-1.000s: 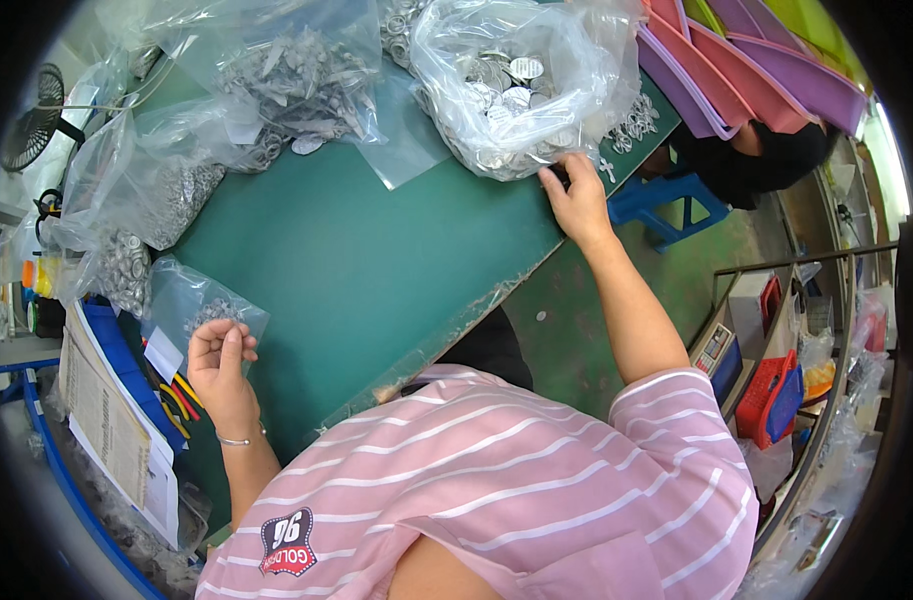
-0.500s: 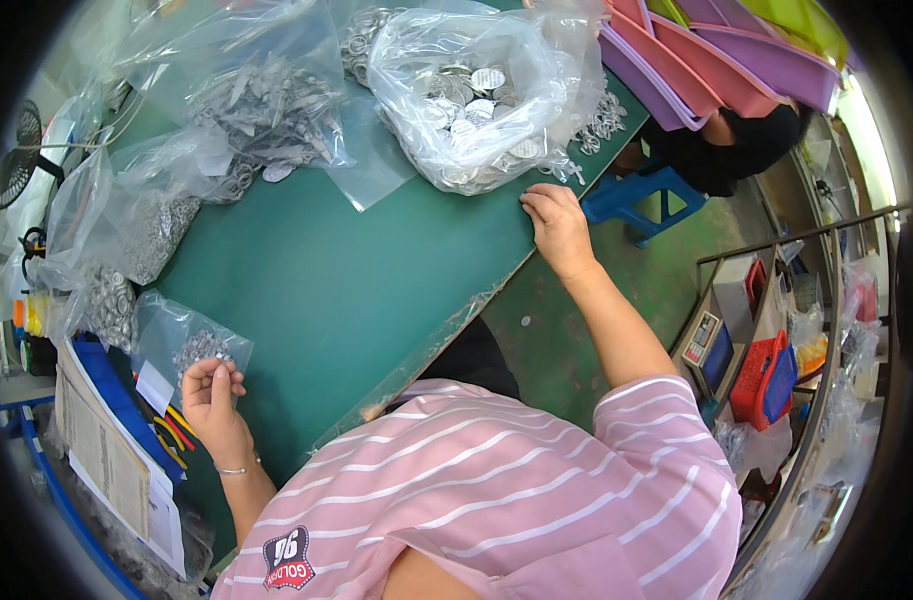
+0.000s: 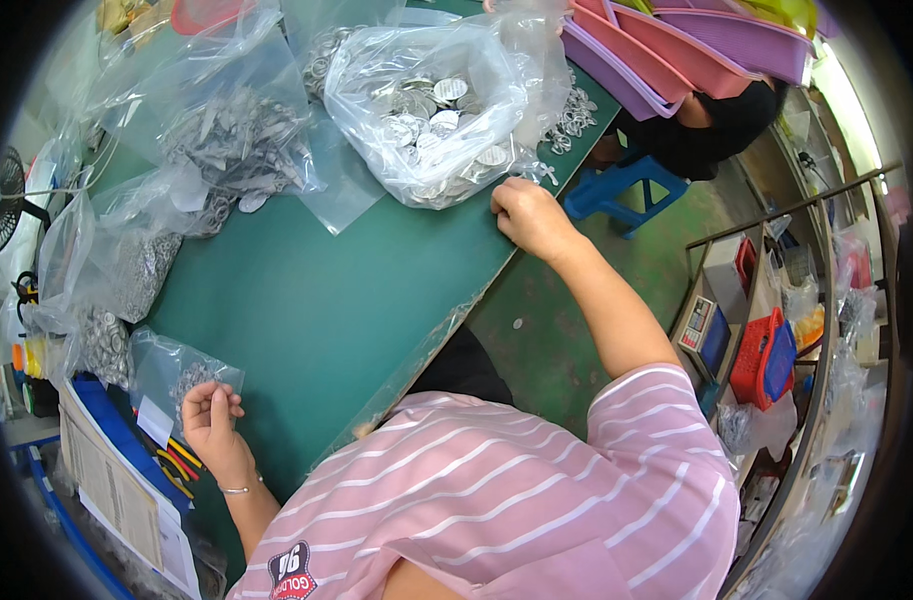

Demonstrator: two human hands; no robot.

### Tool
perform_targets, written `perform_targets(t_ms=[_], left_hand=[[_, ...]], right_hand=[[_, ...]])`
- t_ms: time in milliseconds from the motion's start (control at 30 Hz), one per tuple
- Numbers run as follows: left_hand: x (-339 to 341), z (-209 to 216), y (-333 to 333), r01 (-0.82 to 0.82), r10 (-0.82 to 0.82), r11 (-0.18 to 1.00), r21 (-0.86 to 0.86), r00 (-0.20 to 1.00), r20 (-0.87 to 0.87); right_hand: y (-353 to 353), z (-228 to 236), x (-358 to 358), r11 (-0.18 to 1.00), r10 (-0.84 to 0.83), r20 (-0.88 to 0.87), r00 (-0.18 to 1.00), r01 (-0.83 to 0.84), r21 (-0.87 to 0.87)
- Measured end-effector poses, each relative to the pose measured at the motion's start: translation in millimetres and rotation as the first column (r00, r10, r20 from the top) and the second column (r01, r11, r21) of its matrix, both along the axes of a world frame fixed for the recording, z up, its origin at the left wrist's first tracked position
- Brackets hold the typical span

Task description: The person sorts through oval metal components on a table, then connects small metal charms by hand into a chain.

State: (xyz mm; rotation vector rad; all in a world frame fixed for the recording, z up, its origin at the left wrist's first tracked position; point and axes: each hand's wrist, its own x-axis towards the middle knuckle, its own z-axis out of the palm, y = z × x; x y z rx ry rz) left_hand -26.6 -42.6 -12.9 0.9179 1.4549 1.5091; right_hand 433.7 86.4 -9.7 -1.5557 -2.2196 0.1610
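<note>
At the table's near edge, my right hand (image 3: 532,218) is closed, its fingers curled and pressed together over the green tabletop (image 3: 306,290). Its fingertips are too hidden to show what they hold, if anything. Just beyond it stands an open clear plastic bag (image 3: 361,150) full of round silver metal discs (image 3: 444,122). On the left my left hand (image 3: 212,415) is also closed, thumb against bent fingers, and I cannot make out anything in it. It overlaps a small flat plastic bag (image 3: 226,378) of tiny metal pieces.
Silver rings and findings (image 3: 574,120) lie loose by the disc bag. More bags of metal parts (image 3: 238,140) line the back left. Pliers (image 3: 179,462) and papers (image 3: 126,500) are at the left. Stacked plastic bins (image 3: 666,60), a blue stool (image 3: 631,190) and another person (image 3: 711,130) are beyond the right edge.
The whole view has shifted slightly. My right hand's fingers are curled in more, with the knuckles turned up. My left hand stays closed beside the small bag.
</note>
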Motion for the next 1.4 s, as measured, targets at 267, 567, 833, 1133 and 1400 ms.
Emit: perform_targets(t_ms=[267,567,833,1133,1400], left_hand=[[-14,-6,-8,0.015,-0.015,1.000,0.002,0.999,-0.037],[-22,-1,-15,-0.115,0.118,0.993,0.031,0.988,-0.101],[-42,9,-27,-0.260,0.150,0.966,0.000,0.559,-0.815],[-31,4,-26,-0.166,0.004,0.985,-0.050,0.309,-0.951],[-21,3,-37,-0.087,0.036,0.996,-0.011,0.524,-0.851]], right_hand=[[36,-3,71,0.812,-0.509,-0.385,0.770,0.578,0.084],[61,-19,111,0.758,-0.490,-0.693,0.530,0.651,-0.038],[-17,28,-82,0.952,0.124,-0.734,0.668,0.129,0.278],[-36,13,-313,0.798,0.543,-0.224,0.810,-0.580,-0.162],[-47,0,-349,0.800,0.554,-0.109,0.825,-0.564,-0.203]])
